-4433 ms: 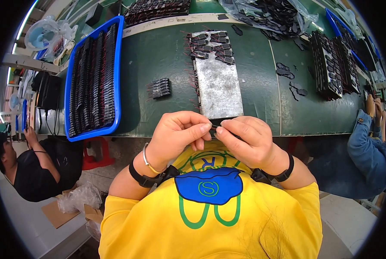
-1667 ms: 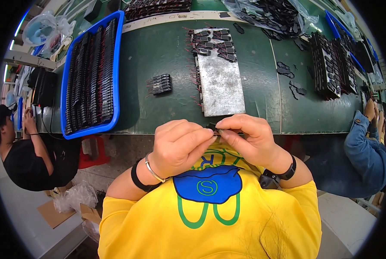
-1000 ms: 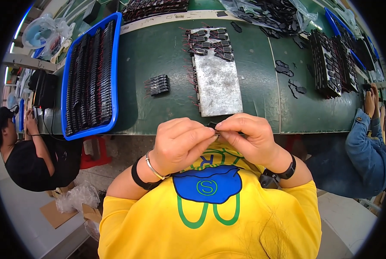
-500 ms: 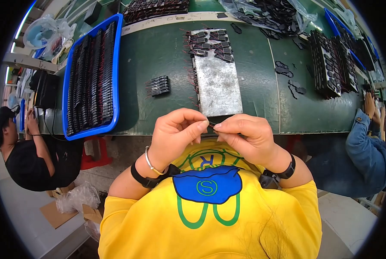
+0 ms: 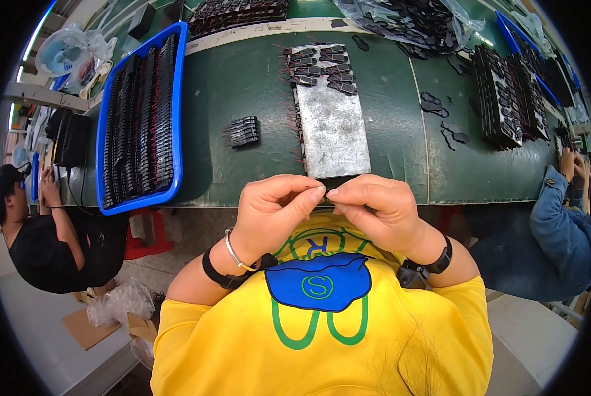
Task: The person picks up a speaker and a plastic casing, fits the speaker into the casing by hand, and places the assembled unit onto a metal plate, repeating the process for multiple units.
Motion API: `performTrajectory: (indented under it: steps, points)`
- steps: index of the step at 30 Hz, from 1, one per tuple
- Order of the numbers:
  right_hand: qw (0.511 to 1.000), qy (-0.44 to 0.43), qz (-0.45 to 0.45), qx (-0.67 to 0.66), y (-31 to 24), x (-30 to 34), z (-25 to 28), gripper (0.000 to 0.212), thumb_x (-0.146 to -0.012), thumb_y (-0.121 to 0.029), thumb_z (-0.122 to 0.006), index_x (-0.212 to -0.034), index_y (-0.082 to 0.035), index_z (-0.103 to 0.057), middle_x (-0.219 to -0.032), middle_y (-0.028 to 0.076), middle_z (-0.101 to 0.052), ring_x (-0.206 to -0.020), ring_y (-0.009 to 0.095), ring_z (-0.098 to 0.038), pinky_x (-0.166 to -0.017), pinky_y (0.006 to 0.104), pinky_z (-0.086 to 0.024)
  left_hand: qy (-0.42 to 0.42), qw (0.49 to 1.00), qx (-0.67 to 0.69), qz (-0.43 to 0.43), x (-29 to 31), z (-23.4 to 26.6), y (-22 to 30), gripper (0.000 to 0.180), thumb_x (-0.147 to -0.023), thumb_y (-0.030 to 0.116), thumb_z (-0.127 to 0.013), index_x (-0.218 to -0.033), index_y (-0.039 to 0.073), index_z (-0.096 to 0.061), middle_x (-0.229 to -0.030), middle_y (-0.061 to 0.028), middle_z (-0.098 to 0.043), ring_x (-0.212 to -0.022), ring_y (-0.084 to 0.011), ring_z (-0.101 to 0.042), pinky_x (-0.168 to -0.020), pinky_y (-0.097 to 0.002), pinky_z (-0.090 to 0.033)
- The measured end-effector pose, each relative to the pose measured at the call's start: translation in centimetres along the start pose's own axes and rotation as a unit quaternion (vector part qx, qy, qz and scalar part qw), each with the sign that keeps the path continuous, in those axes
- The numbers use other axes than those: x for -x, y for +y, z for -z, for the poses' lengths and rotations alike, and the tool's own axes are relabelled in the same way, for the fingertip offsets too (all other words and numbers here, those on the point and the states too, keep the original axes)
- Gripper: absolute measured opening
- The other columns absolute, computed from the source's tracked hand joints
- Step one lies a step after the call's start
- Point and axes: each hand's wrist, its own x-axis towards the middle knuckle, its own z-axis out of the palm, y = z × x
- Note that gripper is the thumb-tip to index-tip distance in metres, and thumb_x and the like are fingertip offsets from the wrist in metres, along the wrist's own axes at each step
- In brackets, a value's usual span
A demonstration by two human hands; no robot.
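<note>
My left hand [image 5: 274,210] and my right hand [image 5: 379,206] meet in front of my chest at the table's near edge. Thumb and forefinger of each are pinched together, the tips almost touching. Between them shows a bit of a small dark part [image 5: 325,193], mostly covered by the fingers, its kind too small to make out. Just beyond lies a grey metal plate [image 5: 336,135], with several small black parts with red wires [image 5: 323,67] set out on its far end. To its left sits a short row of similar black parts [image 5: 244,131].
A blue tray [image 5: 178,125] filled with rows of black parts stands on the left. Loose black pieces [image 5: 434,104], a plastic bag of them [image 5: 414,26] and stacked plates of parts [image 5: 497,99] lie right and far. People sit at left [image 5: 58,231] and right [image 5: 559,231].
My left fingertips have shifted slightly and now cover more of the small dark part. My right hand has hardly moved. The person at right has brought their hands closer together.
</note>
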Motion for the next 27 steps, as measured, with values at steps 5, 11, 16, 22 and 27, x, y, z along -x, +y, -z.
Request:
performTrajectory:
  steps: [5, 11, 16, 22, 27]
  points:
    - [1.000, 0.005, 0.006, 0.003, 0.1, 0.0, -0.1, 0.021, -0.076, 0.010, -0.063, -0.095, 0.002, -0.067, -0.089, 0.013, -0.067, -0.075, 0.019, -0.067, -0.066, 0.0271, -0.054, -0.017, 0.998, 0.050, 0.039, -0.2, 0.4, 0.1, 0.011, -0.086, 0.005, -0.065, -0.096, -0.001, -0.068, -0.081, -0.0029, -0.066, -0.064, -0.0050, -0.056, -0.056, -0.0180, -0.045]
    - [1.000, 0.004, 0.015, 0.005, 0.2, 0.0, -0.2, 0.021, -0.075, 0.009, -0.064, -0.095, 0.001, -0.067, -0.087, 0.012, -0.067, -0.074, 0.021, -0.067, -0.064, 0.0277, -0.053, -0.039, 0.993, 0.093, 0.056, -0.3, 0.8, -0.3, 0.012, -0.089, 0.008, -0.063, -0.097, 0.000, -0.067, -0.078, -0.0022, -0.065, -0.063, -0.0047, -0.054, -0.056, -0.0183, -0.043]
    - [0.999, -0.011, 0.042, 0.001, 0.2, -0.2, 0.0, 0.021, -0.075, 0.007, -0.066, -0.095, 0.000, -0.067, -0.084, 0.012, -0.067, -0.072, 0.023, -0.066, -0.062, 0.0286, -0.052, -0.075, 0.973, 0.183, 0.118, -0.6, 1.3, -0.4, 0.012, -0.089, 0.008, -0.062, -0.094, -0.001, -0.066, -0.076, -0.0060, -0.065, -0.061, -0.0073, -0.056, -0.054, -0.0185, -0.044]
    - [0.997, -0.029, 0.077, 0.001, 0.5, -0.4, 0.3, 0.021, -0.074, 0.004, -0.069, -0.094, -0.001, -0.067, -0.082, 0.012, -0.066, -0.069, 0.024, -0.066, -0.060, 0.0296, -0.052, -0.101, 0.950, 0.246, 0.164, -0.9, 1.5, -0.5, 0.011, -0.088, 0.007, -0.061, -0.090, -0.003, -0.065, -0.074, -0.0109, -0.066, -0.054, -0.0109, -0.058, -0.048, -0.0193, -0.045]
    - [0.985, -0.040, 0.135, 0.104, 0.5, -0.5, 0.5, 0.022, -0.072, 0.002, -0.070, -0.093, -0.002, -0.067, -0.081, 0.011, -0.066, -0.067, 0.024, -0.065, -0.057, 0.0306, -0.051, -0.092, 0.956, 0.221, 0.171, -1.0, 1.4, -0.2, 0.011, -0.089, 0.007, -0.061, -0.089, -0.003, -0.064, -0.073, -0.0110, -0.066, -0.052, -0.0108, -0.057, -0.047, -0.0191, -0.045]
